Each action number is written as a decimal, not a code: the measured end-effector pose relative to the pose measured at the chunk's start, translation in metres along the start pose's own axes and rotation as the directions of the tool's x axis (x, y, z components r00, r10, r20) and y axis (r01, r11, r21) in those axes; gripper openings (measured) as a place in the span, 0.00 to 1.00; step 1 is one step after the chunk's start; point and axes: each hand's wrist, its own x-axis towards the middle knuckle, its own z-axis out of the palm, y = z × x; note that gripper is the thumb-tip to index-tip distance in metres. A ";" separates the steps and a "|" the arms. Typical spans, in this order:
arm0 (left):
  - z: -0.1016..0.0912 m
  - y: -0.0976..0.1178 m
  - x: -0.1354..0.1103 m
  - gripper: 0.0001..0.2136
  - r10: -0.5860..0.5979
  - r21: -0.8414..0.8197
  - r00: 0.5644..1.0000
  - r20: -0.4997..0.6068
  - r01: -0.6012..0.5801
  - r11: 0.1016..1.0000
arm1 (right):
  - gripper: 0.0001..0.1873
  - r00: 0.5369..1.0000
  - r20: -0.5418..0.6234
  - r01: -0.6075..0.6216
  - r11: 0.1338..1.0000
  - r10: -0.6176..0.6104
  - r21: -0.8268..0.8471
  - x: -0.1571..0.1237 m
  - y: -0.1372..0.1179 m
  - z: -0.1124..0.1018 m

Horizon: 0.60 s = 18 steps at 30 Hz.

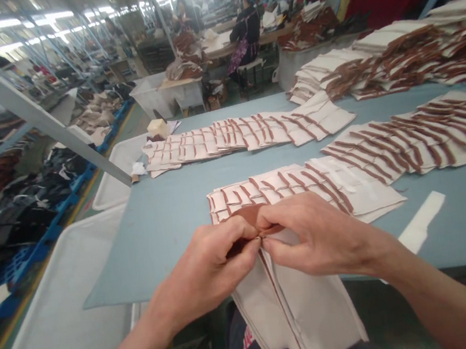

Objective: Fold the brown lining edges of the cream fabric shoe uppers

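Both hands pinch the top of one cream fabric piece [314,308] with a brown seam running down its middle. My left hand [215,264] is closed on the brown edge just left of the seam. My right hand [312,235] is closed on the same edge from the right, its fingertips touching those of the left. The piece hangs down over the lap, in front of the table edge. A brown flap shows above the fingers. Just beyond the hands lies a row of overlapping cream pieces with brown edges [278,184].
The blue-grey table [159,238] carries another row of pieces [219,140] farther back and taller stacks [394,51] at right. A white strip [424,222] lies near the right forearm. White bins [77,273] and a slanted metal post [31,111] stand left. A seated person [248,29] works beyond.
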 end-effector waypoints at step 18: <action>0.017 -0.014 -0.014 0.09 0.263 0.471 0.963 -0.061 -0.205 0.858 | 0.10 0.950 0.242 -0.307 0.745 0.199 0.592 -0.011 0.012 0.012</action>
